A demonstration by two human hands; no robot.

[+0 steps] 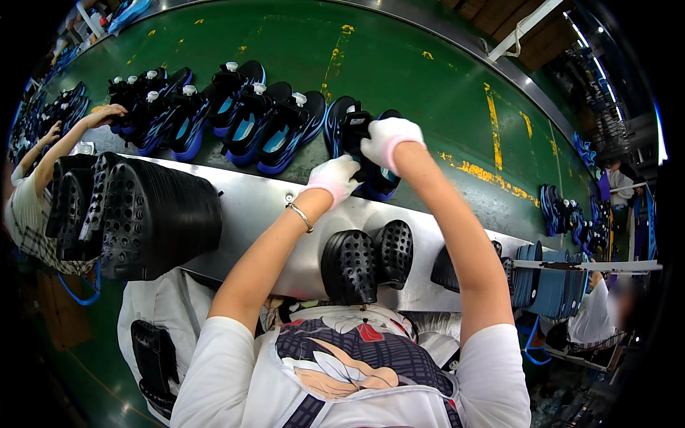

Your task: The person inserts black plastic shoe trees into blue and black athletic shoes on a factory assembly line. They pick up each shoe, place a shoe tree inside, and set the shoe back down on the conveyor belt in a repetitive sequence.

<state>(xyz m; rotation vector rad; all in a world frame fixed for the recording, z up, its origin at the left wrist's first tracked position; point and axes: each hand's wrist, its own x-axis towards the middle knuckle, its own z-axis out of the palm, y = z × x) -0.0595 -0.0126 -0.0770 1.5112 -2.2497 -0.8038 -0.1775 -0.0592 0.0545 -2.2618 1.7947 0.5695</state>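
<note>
Handling: shoes (335,132), a pair, black, blue-edged, light-blue inside
Place: near side of green surface (442,93), right of shoe row (246,132)
Left hand (334,177): gloved, half-curled at their near end; grip hidden
Right hand (392,140): gloved, curled over right shoe (380,187); cannot tell whether gripping

Gloved hands (392,141): two; shoes (335,128) at hands: two; bracelet (300,217): one.

Green worktop (414,80) (yellow-marked): dark shoes (284,146). Metal ledge (260,207): perforated black pieces (349,267).
</note>
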